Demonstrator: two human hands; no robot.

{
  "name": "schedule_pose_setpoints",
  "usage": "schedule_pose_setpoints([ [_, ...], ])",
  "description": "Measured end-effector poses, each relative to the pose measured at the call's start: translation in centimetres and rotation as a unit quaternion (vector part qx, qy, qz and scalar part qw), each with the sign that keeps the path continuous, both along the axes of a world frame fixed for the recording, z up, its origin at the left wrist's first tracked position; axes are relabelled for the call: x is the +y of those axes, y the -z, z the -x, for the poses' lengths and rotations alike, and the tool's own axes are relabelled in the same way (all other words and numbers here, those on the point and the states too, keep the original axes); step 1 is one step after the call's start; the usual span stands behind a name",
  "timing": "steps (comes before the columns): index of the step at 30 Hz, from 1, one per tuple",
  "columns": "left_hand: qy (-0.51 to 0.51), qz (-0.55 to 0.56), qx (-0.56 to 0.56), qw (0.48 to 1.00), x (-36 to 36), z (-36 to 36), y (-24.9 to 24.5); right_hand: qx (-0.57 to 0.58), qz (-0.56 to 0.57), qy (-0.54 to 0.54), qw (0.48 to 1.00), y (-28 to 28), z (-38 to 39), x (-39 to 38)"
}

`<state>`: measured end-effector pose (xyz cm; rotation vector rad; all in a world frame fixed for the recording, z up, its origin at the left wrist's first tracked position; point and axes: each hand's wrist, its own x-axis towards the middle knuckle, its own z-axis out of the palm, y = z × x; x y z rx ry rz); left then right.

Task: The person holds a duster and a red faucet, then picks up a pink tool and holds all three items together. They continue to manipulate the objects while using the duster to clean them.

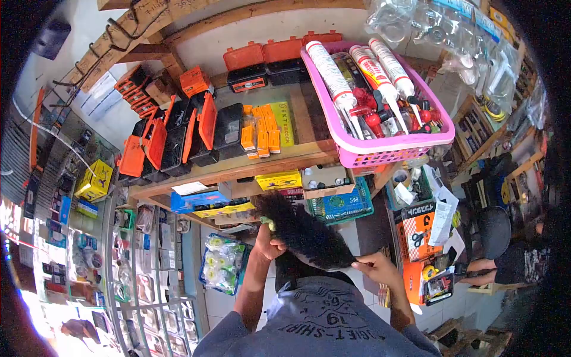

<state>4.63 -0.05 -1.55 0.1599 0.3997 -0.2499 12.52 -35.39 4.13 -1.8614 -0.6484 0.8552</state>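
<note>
Head view: the brush (304, 233) is at chest height, under the shelf (238, 171). The left hand (267, 243) grips its handle; the right hand (380, 268) pinches the bristle tips. Swung up, it might knock the basket (392, 144) (it sticks out over the edge) down.

- T-shirt (324, 324): grey-blue, soft knit, plain cut, fills btm centre of view.
- Print (324, 315) on chest: dark lettering in curved rows w/ thin arc lines. It reads upside-down from this angle. "T-SHIRT" & digits "19" legible, rest too warped to read.
- Neck edge: looks darker than the body fabric, partly hidden.
- Left sleeve (223, 339) & right sleeve (419, 339): short, same grey-blue as body, no print visible, end approx. at upper arm.
- Arms: bare below sleeves, elbow to wrist.
- Left hand (269, 243) & right hand (376, 266): both bare.
</note>
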Motion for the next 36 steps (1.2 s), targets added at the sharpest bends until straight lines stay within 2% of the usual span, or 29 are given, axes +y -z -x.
schedule_pose_setpoints([
  [1,-0.001,0.0,0.004,1.0,-0.5,0.1,0.3,0.004,0.0,-0.001,1.0,-0.1,-0.4,-0.4],
  [3,-0.054,-0.178,0.209,0.96,-2.8,0.3,-0.2,-0.033,0.036,-0.025,0.999,-0.9,-1.4,-0.8],
  [4,-0.004,-0.171,0.192,0.966,-4.0,0.2,-2.0,-0.05,0.05,-0.023,0.997,-1.1,-1.7,-0.8],
  [7,0.043,-0.144,0.144,0.978,-5.9,0.6,0.6,-0.072,0.011,0.0,0.997,-1.9,-1.9,0.1],
  [9,0.049,-0.144,0.106,0.983,-5.1,0.5,0.6,-0.057,0.011,-0.015,0.998,-1.3,-1.9,0.3],
  [11,-0.018,-0.04,0.115,0.992,-2.6,0.8,0.9,-0.04,0.019,-0.029,0.999,-0.8,-1.2,-0.4],
  [12,-0.024,-0.085,0.09,0.992,-1.4,1.0,1.3,-0.012,0.017,-0.036,0.999,-0.6,-0.7,-0.8],
  [13,-0.02,-0.084,0.088,0.992,-1.0,0.6,2.1,0.015,0.013,-0.045,0.999,-0.2,-0.2,-1.2],
  [15,-0.113,-0.134,0.084,0.981,-0.2,-0.8,1.3,0.024,0.01,-0.046,0.999,0.0,0.2,-2.1],
  [17,-0.071,-0.171,0.091,0.979,-0.8,-1.6,-0.5,0.06,-0.021,0.091,0.994,-1.6,1.3,-2.2],
  [19,-0.038,-0.076,0.01,0.996,-1.8,-3.0,-1.7,0.006,-0.016,0.122,0.992,-1.7,1.5,-2.2],
  [20,0.019,0.04,-0.161,0.986,-1.3,-4.2,-0.9,0.054,-0.025,0.119,0.991,-2.0,2.0,-2.1],
  [21,0.034,0.046,-0.162,0.985,-2.0,-4.5,-0.7,0.1,-0.034,0.117,0.987,-2.3,2.3,-2.1],
  [23,-0.048,-0.108,0.063,0.991,-5.1,-5.3,-6.3,0.137,-0.05,0.113,0.983,-2.5,3.0,-1.2],
  [24,-0.031,-0.11,0.061,0.992,-5.1,-5.5,-4.9,0.069,-0.021,0.119,0.99,-3.1,3.4,-0.2],
  [25,-0.027,-0.094,-0.028,0.995,-4.8,-5.4,-1.9,0.001,0.01,0.125,0.992,-3.5,3.6,0.5],
  [27,-0.026,-0.051,-0.202,0.978,-4.0,-5.4,2.4,0.002,0.027,0.14,0.99,-2.2,3.6,0.1],
  [28,-0.053,0.051,-0.106,0.992,-4.4,-6.6,-1.5,0.004,0.037,0.148,0.988,-1.7,3.7,-0.1],
  [29,-0.046,0.055,-0.108,0.992,-4.0,-6.7,-1.5,0.006,0.05,0.152,0.987,-1.8,3.7,-0.1],
  [30,-0.062,-0.099,-0.181,0.977,-3.6,-6.4,-1.3,0.016,0.062,0.138,0.988,-2.2,3.9,0.0],
  [31,-0.08,-0.25,-0.246,0.933,-3.1,-5.9,-1.1,0.015,0.066,0.139,0.988,-2.8,4.4,0.4],
  [32,-0.098,-0.395,-0.303,0.862,-2.6,-5.6,-1.3,0.001,0.064,0.149,0.987,-3.2,4.9,0.9],
  [33,-0.101,-0.394,-0.303,0.862,-2.1,-5.8,-1.5,-0.015,0.061,0.158,0.985,-3.6,5.1,1.5],
  [34,-0.079,-0.198,-0.197,0.957,-1.7,-6.0,-1.7,0.014,0.08,0.176,0.981,-4.1,5.1,2.0],
  [35,-0.053,0.011,-0.081,0.995,-1.3,-6.2,-2.1,0.012,0.081,0.173,0.982,-3.4,5.2,2.2],
  [36,-0.05,-0.041,-0.04,0.997,-1.0,-5.9,-3.0,0.024,0.058,0.154,0.986,-2.1,5.4,2.3],
])
